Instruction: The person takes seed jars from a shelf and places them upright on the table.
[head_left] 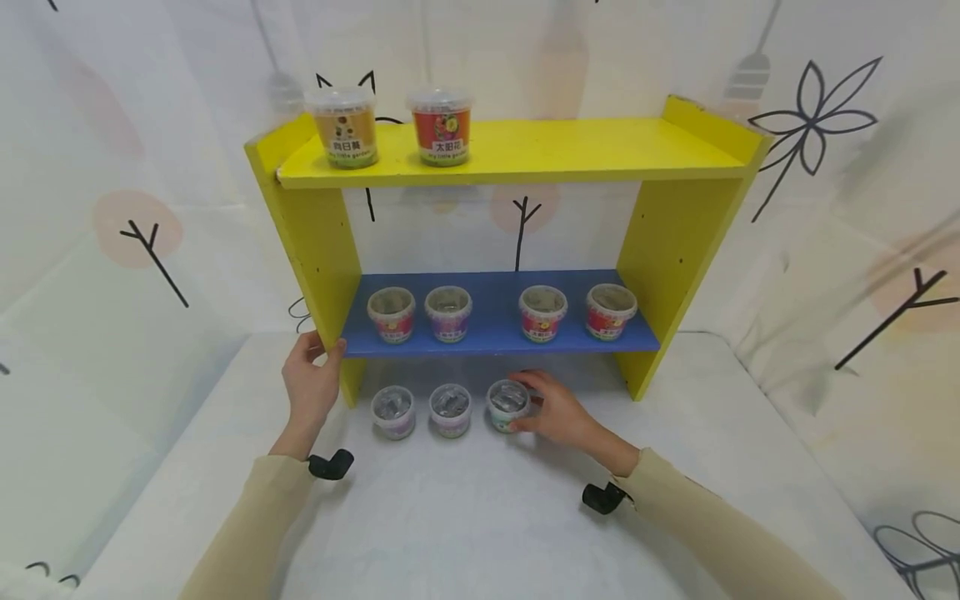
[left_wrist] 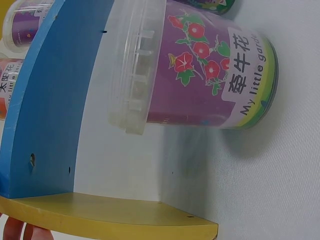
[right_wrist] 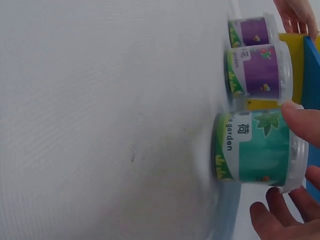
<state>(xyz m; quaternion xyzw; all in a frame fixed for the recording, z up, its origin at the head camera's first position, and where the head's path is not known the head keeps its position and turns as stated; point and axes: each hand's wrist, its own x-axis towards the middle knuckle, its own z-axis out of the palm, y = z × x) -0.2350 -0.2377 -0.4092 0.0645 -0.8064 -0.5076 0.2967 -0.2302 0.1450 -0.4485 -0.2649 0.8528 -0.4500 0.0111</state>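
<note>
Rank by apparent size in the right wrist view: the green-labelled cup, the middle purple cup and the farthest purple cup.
1. Green-labelled cup
2. Middle purple cup
3. Farthest purple cup
Nearness to the camera affects this, so true sizes are unsure.

Left hand (head_left: 311,379) forward, right hand (head_left: 558,410) angled inward, fingers (right_wrist: 278,206) of both curled.

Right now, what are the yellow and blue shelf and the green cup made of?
The shelf: probably painted wood, softly shiny; small holes dot its flat sides. The green cup: likely smooth plastic; its pale rim looks partly see-through.
</note>
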